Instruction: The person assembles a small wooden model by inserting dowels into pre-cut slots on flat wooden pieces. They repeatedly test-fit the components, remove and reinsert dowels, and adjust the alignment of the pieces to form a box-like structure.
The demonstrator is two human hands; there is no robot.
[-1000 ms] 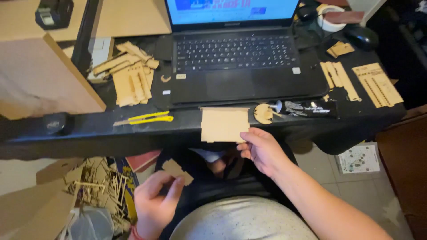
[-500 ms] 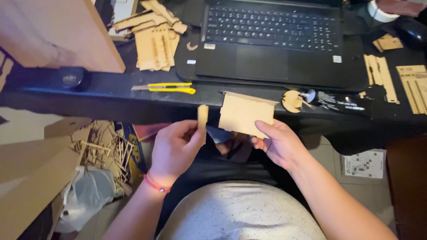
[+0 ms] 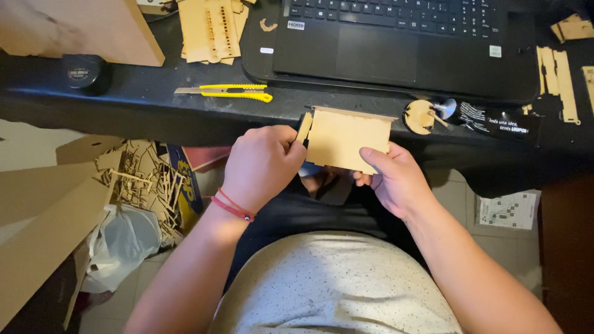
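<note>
Right hand (image 3: 396, 179) grips the wooden panel (image 3: 348, 141) steady; left hand (image 3: 263, 162) pinches a small strip (image 3: 304, 127) against its edge, apparently for fitting.

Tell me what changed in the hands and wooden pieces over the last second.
The left hand rose from the lap, bringing a small thin wooden strip against the left edge of the flat rectangular wooden panel. The right hand kept holding that panel; the yellow utility knife stayed put.

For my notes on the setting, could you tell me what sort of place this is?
Probably a home hobby desk: a black desk carries a laptop, a yellow utility knife and cut wooden sheets, with offcuts on the tiled floor.
</note>
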